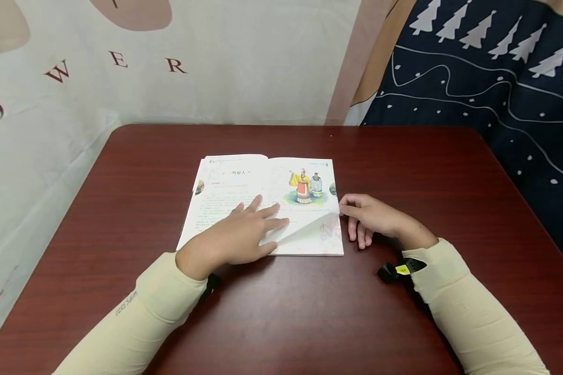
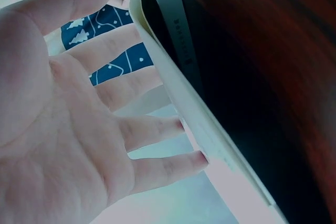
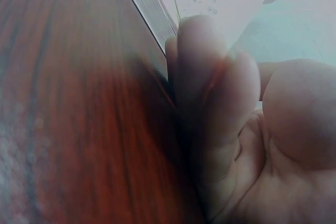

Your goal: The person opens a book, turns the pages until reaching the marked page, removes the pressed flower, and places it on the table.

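An open book [image 1: 216,200] lies on the table, with printed text on its left page and a colour drawing of two robed figures [image 1: 303,187] on its right page. My left hand [image 1: 236,237] rests across the middle of the book, palm down, with fingers spread and straight. In the left wrist view the fingertips of that hand [image 2: 79,108] meet the paper. At the right edge, my right hand [image 1: 372,216] pinches a page [image 1: 305,216] between thumb and index finger. That page's lower part is lifted in a diagonal bend. The other right-hand fingers hang beside the page block [image 3: 149,11].
The dark red wooden table [image 1: 291,312] extends around the book on all sides. Behind it hang a pale cloth with letters [image 1: 244,67] and a navy cloth with white trees [image 1: 474,73]. A black wrist device [image 1: 388,272] sits below the right wrist, close over the table.
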Demonstrator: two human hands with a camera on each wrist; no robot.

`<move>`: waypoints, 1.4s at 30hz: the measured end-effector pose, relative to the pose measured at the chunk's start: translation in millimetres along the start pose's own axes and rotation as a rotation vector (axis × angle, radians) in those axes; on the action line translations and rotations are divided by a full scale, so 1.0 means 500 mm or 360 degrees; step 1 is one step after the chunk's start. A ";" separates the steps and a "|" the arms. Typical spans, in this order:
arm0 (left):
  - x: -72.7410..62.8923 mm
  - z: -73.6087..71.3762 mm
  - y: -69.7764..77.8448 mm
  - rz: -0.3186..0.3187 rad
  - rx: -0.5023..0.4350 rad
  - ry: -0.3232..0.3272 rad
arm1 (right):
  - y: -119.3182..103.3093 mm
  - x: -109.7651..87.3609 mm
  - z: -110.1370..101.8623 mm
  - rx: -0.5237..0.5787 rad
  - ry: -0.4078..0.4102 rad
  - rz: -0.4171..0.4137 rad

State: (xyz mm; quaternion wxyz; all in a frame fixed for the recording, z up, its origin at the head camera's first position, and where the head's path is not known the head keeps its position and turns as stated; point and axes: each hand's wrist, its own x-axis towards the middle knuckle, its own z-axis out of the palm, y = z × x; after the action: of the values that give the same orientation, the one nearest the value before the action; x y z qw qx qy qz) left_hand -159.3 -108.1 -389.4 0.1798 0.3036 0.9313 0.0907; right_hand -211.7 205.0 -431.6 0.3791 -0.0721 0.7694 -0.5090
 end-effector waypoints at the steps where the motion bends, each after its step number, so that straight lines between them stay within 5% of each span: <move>1: 0.000 0.000 0.000 -0.0004 -0.0002 -0.0005 | 0.000 0.000 0.000 0.0003 0.0002 0.0003; 21: -0.001 0.000 0.000 0.0008 -0.0025 0.0088 | -0.002 -0.001 0.002 -0.0017 0.0019 0.0010; 42: 0.010 0.000 -0.002 0.0153 0.0136 0.0487 | -0.003 -0.001 0.001 -0.0018 0.0026 0.0016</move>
State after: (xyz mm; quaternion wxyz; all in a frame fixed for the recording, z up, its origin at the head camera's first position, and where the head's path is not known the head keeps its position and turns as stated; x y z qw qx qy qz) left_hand -163.8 -106.1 -391.0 0.0184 0.3380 0.9351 0.1047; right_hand -211.4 204.1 -430.1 0.3750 -0.0660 0.7757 -0.5033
